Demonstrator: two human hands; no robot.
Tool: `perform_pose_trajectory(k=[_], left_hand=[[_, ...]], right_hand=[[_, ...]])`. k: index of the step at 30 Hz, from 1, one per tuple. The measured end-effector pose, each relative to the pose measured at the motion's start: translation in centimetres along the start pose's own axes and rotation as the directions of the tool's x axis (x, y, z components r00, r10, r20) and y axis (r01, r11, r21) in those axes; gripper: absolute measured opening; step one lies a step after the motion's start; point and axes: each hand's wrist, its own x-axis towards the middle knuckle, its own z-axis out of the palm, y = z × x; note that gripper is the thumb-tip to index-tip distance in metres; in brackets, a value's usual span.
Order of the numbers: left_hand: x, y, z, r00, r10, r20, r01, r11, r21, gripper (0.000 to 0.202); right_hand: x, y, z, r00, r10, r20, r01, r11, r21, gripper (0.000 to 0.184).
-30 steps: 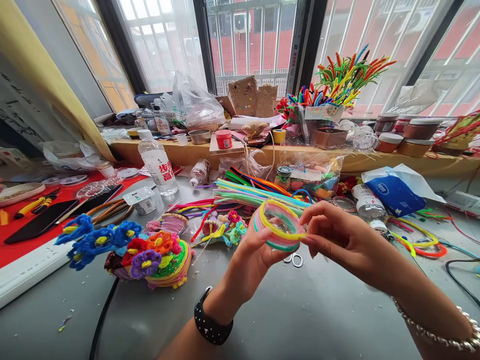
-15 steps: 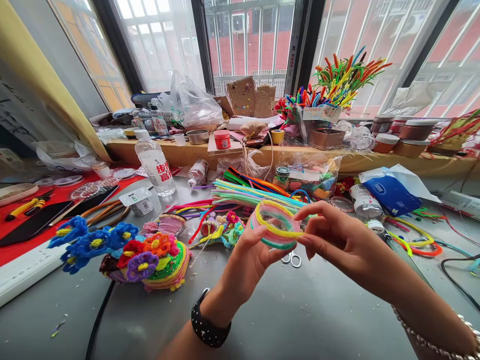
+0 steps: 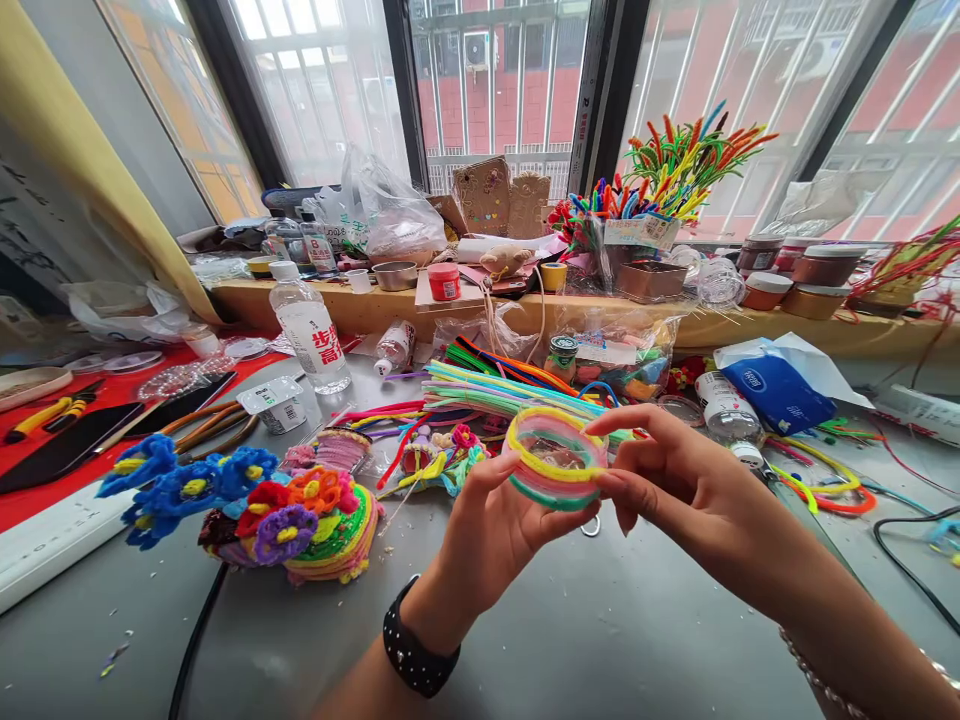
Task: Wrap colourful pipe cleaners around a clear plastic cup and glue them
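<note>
Above the grey table I hold a round clear container (image 3: 559, 474) with yellow, pink and green pipe cleaners wound around its side. My left hand (image 3: 491, 530) grips it from the left and below, thumb against the wall and fingers under it. On the right, my right hand (image 3: 660, 480) pinches the yellow pipe cleaner at the rim between thumb and fingers. Behind the container lies a bundle of pastel pipe cleaners (image 3: 480, 388). Small scissors (image 3: 592, 526) are mostly hidden beneath my hands. To the left sit fuzzy pipe-cleaner flowers (image 3: 285, 530) on a coiled, striped base.
A clear bottle (image 3: 311, 335) stands at the back left, near a small white cup (image 3: 274, 403). Farther right are a lying bottle (image 3: 727, 415) and a blue tissue pack (image 3: 780, 385). Jars, tins and a pipe-cleaner bunch (image 3: 697, 160) line the wooden sill (image 3: 360, 305).
The container has tilted and shifted slightly right and down in my hands. The yellow strand end at its right now lies closer to the rim. Less of the scissors shows.
</note>
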Motion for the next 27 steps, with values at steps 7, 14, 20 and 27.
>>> perform_pose_trajectory(k=[7, 14, 20, 27], left_hand=[[0.0, 0.1, 0.0, 0.999, 0.029, -0.017, -0.028, 0.999, 0.023, 0.035], [0.1, 0.0, -0.1, 0.993, 0.097, -0.067, -0.091, 0.992, 0.088, 0.041], [0.2, 0.5, -0.1, 0.994, 0.084, -0.067, -0.082, 0.996, 0.031, 0.049], [-0.1, 1.1, 0.4, 0.993, -0.093, -0.080, 0.084, 0.991, -0.099, 0.062]], right_hand=[[-0.2, -0.3, -0.1, 0.999, 0.004, -0.040, -0.007, 0.998, -0.070, 0.030], [-1.1, -0.7, -2.1, 0.996, -0.068, -0.052, 0.049, 0.952, -0.301, 0.028], [-2.0, -0.7, -4.2, 0.995, -0.064, -0.078, 0.027, 0.912, -0.409, 0.027], [-1.8, 0.0, -5.8, 0.994, -0.091, -0.066, 0.053, 0.895, -0.444, 0.033]])
